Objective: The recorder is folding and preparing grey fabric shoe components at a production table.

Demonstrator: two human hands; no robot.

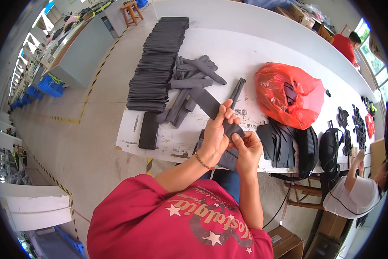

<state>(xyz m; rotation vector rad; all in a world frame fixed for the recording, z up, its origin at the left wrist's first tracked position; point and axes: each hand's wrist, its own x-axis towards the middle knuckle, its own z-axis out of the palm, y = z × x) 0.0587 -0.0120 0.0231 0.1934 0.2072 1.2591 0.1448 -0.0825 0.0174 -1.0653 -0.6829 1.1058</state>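
Both of my hands hold a dark grey fabric strip (205,102) above the table's front edge. My left hand (214,136) is closed around its middle, and the strip sticks out past the fingers to the upper left. At the near end, my right hand (248,151) pinches the strip between thumb and fingers. A narrow dark fabric tube (237,92) reaches up beyond my left fingertips; I cannot tell whether it is held or lies on the table. Left of it is a loose heap of dark grey fabric tubes (189,77). More dark fabric is partly hidden beneath my hands.
A long stack of folded dark strips (148,75) lines the table's (228,47) left side, near a black flat phone-like object (148,131). On the right are a red plastic bag (284,97), fanned dark strips (277,144) and black mesh items (306,151). A co-worker (354,194) sits at right.
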